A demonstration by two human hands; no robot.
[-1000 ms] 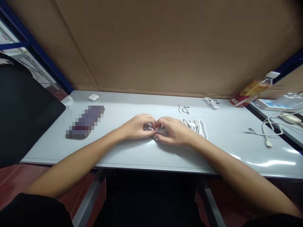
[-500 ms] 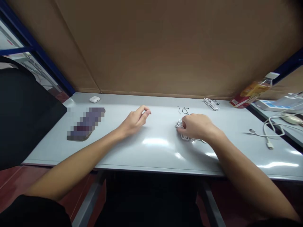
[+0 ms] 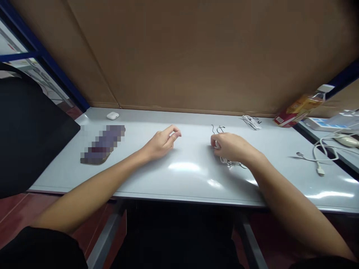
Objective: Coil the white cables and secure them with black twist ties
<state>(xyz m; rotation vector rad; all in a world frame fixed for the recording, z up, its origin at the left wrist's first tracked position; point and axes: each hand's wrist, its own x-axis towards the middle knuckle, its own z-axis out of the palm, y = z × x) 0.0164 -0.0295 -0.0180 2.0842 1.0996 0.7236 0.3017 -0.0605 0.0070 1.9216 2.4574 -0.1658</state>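
Note:
My right hand (image 3: 231, 145) is closed on part of a bundled white cable (image 3: 224, 160), palm down over the table. Loops of the cable show below the fingers; the rest is hidden under the hand. Just beyond the fingertips lie thin black twist ties (image 3: 220, 129). My left hand (image 3: 162, 142) rests on the table to the left, its fingers loosely curled with a gap between thumb and forefinger, holding nothing.
Another coiled white cable (image 3: 251, 122) lies near the back edge. At the right are a leaning drink bottle (image 3: 300, 108) and a loose white cable (image 3: 318, 160). A white earbud case (image 3: 113, 116) and a blurred phone-like object (image 3: 103, 145) lie left.
My right hand's fingers have shifted over the near end of the cable bundle, covering more of its left side. The left hand has stayed nearly in place.

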